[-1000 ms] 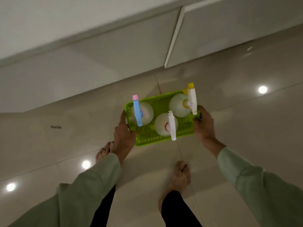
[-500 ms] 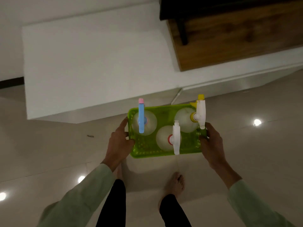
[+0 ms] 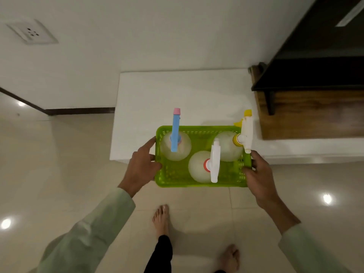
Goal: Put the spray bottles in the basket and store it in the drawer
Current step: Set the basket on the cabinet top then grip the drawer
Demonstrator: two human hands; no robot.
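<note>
A lime-green plastic basket (image 3: 177, 179) is held level in the air above the floor, in front of a low white cabinet. Three clear spray bottles stand upright in it: one with a blue and pink trigger head (image 3: 175, 134) at the left, one with a white head and red collar (image 3: 213, 164) at the front middle, one with a white and yellow head (image 3: 246, 133) at the right. My left hand (image 3: 142, 166) grips the basket's left rim. My right hand (image 3: 258, 174) grips its right rim. No drawer front shows.
The white cabinet top (image 3: 187, 95) lies just beyond the basket. A dark wooden unit (image 3: 311, 113) with a black top stands on it at the right. A wall socket (image 3: 32, 32) sits at the upper left. My bare feet (image 3: 161, 219) stand on glossy beige tiles.
The view has tilted up and I have stepped closer: the white cabinet top and the wall have come into sight. The basket stays in both hands and now overlaps the cabinet's front edge.
</note>
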